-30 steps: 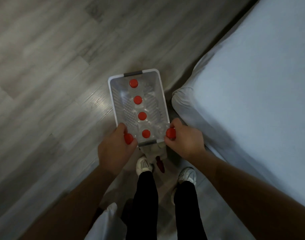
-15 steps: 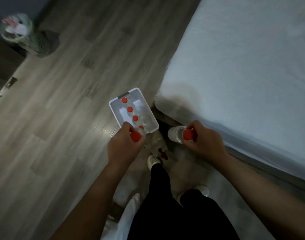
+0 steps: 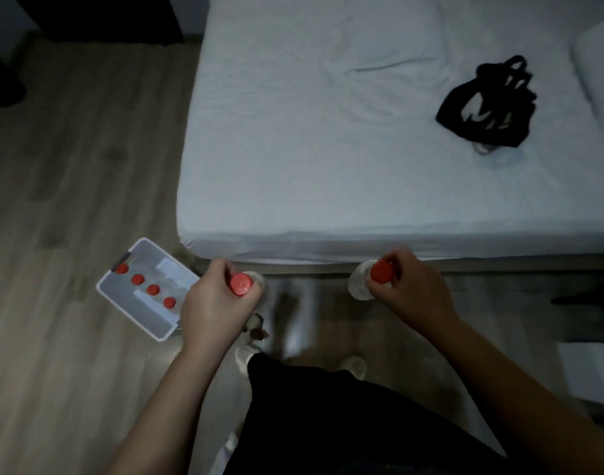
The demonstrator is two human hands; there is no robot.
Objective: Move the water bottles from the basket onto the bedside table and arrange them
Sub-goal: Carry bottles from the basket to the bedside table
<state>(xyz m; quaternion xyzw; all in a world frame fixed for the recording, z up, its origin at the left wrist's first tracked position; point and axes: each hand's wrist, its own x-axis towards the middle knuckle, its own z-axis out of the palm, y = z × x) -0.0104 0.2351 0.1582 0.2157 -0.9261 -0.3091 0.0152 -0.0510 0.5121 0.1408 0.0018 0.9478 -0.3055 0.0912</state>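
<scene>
A clear water bottle with a red cap [image 3: 240,284] is gripped near its neck by the left hand [image 3: 218,303], the fingers curled round it. A second red-capped bottle [image 3: 359,287] is held the same way by the right hand [image 3: 412,291], its clear body showing to the left of the fingers. Both bottles are kept upright above the wooden floor [image 3: 71,166], near the bed's near edge and well apart from each other.

A white basket [image 3: 144,311] is seen on the floor, to the left of the left hand and just beside the bed's near-left corner. Four more bottles [image 3: 153,289] are left in it, their red caps in a slanted row.

The bed [image 3: 328,149] is covered by a pale sheet. A black fabric item with straps [image 3: 485,108] is laid on it at the far right. Black trousers [image 3: 328,423] and a pale shoe [image 3: 353,366] are seen below the hands.
</scene>
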